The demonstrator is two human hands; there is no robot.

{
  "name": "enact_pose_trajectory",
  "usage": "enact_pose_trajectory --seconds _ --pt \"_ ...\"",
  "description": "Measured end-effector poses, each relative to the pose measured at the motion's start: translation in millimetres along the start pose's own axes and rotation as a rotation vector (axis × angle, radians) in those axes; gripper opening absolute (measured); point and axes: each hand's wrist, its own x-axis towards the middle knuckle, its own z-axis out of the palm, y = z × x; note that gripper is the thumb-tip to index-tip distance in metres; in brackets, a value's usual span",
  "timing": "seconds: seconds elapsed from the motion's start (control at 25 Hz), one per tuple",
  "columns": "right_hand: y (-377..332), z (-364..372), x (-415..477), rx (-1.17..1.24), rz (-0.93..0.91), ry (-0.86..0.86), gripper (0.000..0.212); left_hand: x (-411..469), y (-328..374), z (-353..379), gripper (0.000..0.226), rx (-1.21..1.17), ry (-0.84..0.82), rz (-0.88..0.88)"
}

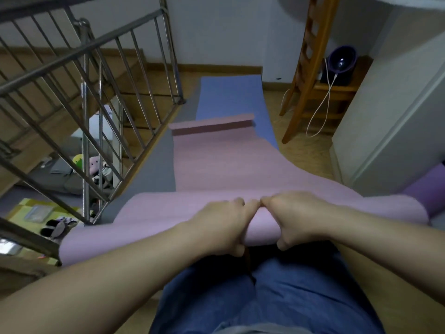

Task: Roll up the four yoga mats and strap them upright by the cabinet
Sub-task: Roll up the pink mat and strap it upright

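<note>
We see both hands side by side on the near, rolled end of the pink yoga mat (pixel 216 160). The left hand (pixel 224 225) and the right hand (pixel 292 218) curl over the roll, their fingers (pixel 238 203) wrapped round its top and the thumbs tucked under its near side, knuckles almost touching in the middle. The grip is closed on the foam, with nothing else in either hand.

Beyond the fingers the pink mat runs flat away from us, matte and faintly ribbed, to a far end that is folded or curled into a low lip. Under it lies a blue yoga mat (pixel 231 97), smooth, reaching further to the wall. To the left of the fingers a grey yoga mat (pixel 156 165) shows as a strip beneath the pink one, alongside the steel stair railing (pixel 84 92). To the right, just past the roll's end, a purple yoga mat (pixel 428 186) lies already rolled into a cylinder against the white cabinet (pixel 390 116).

Far right of the fingers a wooden ladder (pixel 308 68) leans by the wall. All the mats rest on the wooden floor (pixel 303 150), with our jeans (pixel 265 297) below the hands.
</note>
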Motion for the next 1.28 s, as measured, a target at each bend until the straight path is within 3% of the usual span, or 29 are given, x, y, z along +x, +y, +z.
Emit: enact_pose_trajectory --seconds 0.08,0.32,0.36,0.52,0.72,0.92,1.12,1.24,1.28 --pt "-6 28 -2 0.027 0.002 -0.055 0.067 -4 9 24 0.085 -0.064 -0.147 0.015" --pt "-2 76 -9 -0.128 -0.026 0.373 0.083 23 -16 26 0.075 -0.358 -0.415 -0.078" --pt "0 81 -4 -0.111 -0.015 0.413 0.08 24 -14 25 0.073 -0.333 -0.398 -0.097" --pt "4 67 13 -0.053 -0.016 0.325 0.067 7 15 42 0.073 0.083 -0.056 -0.085" --pt "0 80 20 -0.038 0.016 0.352 0.07 32 -13 30 0.072 -0.144 -0.268 -0.111" --pt "9 64 33 -0.027 0.009 0.324 0.062 21 7 49 0.067 0.031 0.009 -0.158" --pt "6 81 32 -0.003 0.018 0.369 0.066 43 -7 32 0.063 -0.073 -0.164 -0.162" --pt "15 57 45 0.021 0.048 0.298 0.062 33 3 51 0.075 0.121 0.064 -0.133" --pt "14 56 45 0.036 0.042 0.296 0.062 25 7 57 0.081 0.185 0.072 -0.13"
